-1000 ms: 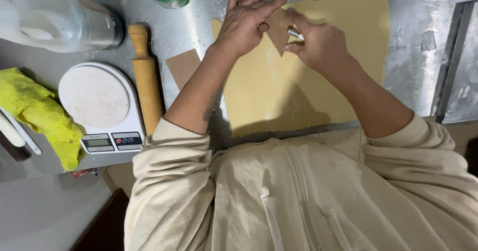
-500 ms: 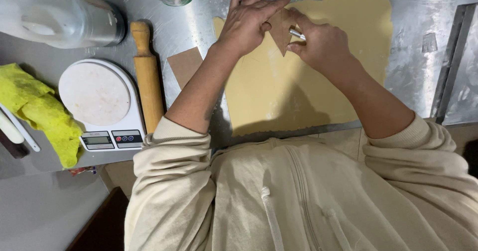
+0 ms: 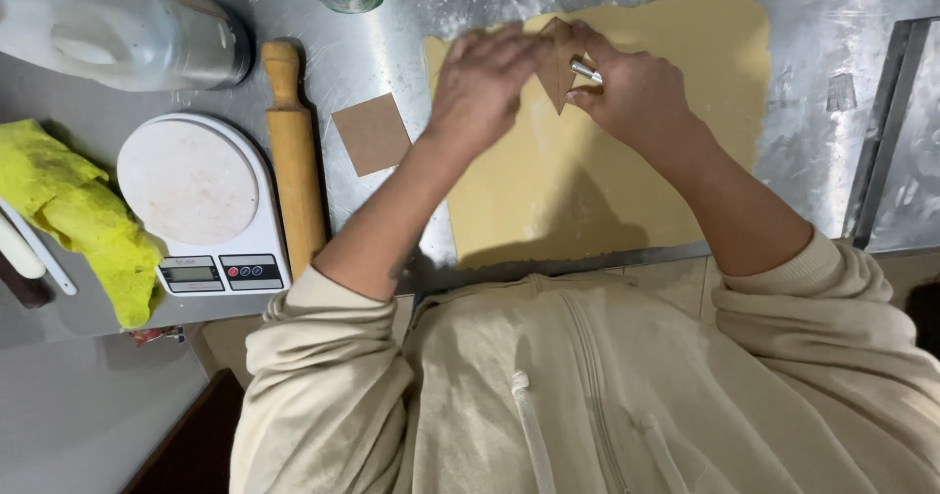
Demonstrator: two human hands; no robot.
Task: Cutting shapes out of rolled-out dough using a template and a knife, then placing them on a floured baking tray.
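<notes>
Brown cardboard template: a diamond-standing square of card [image 3: 558,63] is pinched between both hands, over the far part of the dough.
Left hand [image 3: 482,81]: blurred, fingers closed on the card's left edge.
Right hand [image 3: 636,88]: grips the card's right edge and a small silvery metal tool [image 3: 586,70].
Dough: pale yellow rolled sheet [image 3: 587,190] lies flat beneath the grip on the steel table [image 3: 822,63].
Left of grip: second brown card square [image 3: 370,134], wooden rolling pin [image 3: 294,156], white round kitchen scale [image 3: 201,200], yellow cloth [image 3: 78,215].

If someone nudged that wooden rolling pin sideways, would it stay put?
Probably not: the rolling pin is a smooth cylinder lying free on slick steel counter, so it would likely roll. The scale beside it might stop it leftward. It looks solid, stiff, fairly heavy.
</notes>
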